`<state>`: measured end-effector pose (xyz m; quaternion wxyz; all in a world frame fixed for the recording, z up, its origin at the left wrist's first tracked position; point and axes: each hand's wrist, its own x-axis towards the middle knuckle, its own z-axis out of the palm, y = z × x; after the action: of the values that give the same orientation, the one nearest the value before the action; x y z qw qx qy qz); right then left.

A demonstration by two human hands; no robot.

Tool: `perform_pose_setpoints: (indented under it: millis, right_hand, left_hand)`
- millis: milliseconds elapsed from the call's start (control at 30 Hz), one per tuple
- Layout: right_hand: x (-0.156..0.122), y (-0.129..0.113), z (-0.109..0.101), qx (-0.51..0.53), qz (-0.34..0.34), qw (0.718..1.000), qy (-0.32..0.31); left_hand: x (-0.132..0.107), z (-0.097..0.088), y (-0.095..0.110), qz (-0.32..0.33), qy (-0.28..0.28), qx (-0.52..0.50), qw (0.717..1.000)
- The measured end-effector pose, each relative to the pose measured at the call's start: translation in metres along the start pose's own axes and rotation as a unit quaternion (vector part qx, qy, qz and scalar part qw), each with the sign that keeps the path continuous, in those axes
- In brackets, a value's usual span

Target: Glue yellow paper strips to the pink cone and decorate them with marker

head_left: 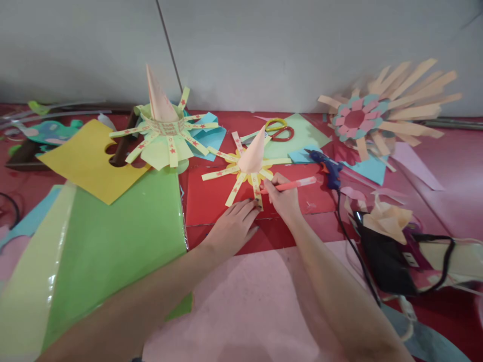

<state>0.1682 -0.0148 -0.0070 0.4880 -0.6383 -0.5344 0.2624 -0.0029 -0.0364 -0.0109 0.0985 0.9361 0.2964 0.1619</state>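
My right hand (281, 198) is closed round a red pen (298, 184), its tip down on a pale yellow strip of a paper craft. This craft has a peach paper cone (253, 153) rising from a yellow scalloped centre, with several strips (236, 189) radiating out, marked with red stars and letters. My left hand (236, 226) lies flat, fingers stretched, its fingertips at the lower end of the strip under the pen. Both hands rest over a red sheet (206, 208). A similar, larger cone craft (164, 118) stands behind to the left.
Yellow-and-red-handled scissors (279, 131) lie behind the craft. A blue glue gun (329, 168) with a black cable is at right, near a black pouch (385, 259). A peach fringed paper piece (407, 100) leans by the wall. Green (124, 241) and yellow sheets (96, 163) lie left.
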Motion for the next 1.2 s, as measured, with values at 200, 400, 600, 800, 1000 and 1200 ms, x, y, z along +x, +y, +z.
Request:
perform_pose_setpoints:
  millis: [200, 400, 600, 800, 1000, 1200]
  right_hand:
    - [0.0001, -0.0014, -0.0007, 0.005, -0.006, 1.000, -0.002]
    - [0.0008, 0.0007, -0.0006, 0.007, -0.013, 1.000, 0.005]
    - [0.0015, 0.0010, 0.0007, 0.023, -0.010, 1.000, 0.019]
    - [0.0013, 0.0007, -0.0003, 0.008, -0.015, 1.000, 0.006]
    - [0.0015, 0.0013, -0.0011, 0.005, -0.011, 1.000, 0.015]
    - [0.0012, 0.0003, -0.0004, 0.013, 0.004, 1.000, 0.002]
  left_hand:
    - [0.0009, -0.0003, 0.0010, -0.003, -0.002, -0.001, 1.000]
    - [0.0009, 0.0003, 0.0007, -0.005, 0.002, -0.006, 1.000]
    - [0.0007, -0.0005, 0.0004, -0.004, -0.006, -0.011, 1.000]
    - [0.0006, -0.0004, 0.0010, -0.013, -0.009, -0.016, 1.000]
    - [0.0015, -0.0009, 0.0010, -0.016, -0.015, -0.015, 1.000]
    - [0.0010, -0.0010, 0.0007, -0.004, -0.008, -0.011, 1.000]
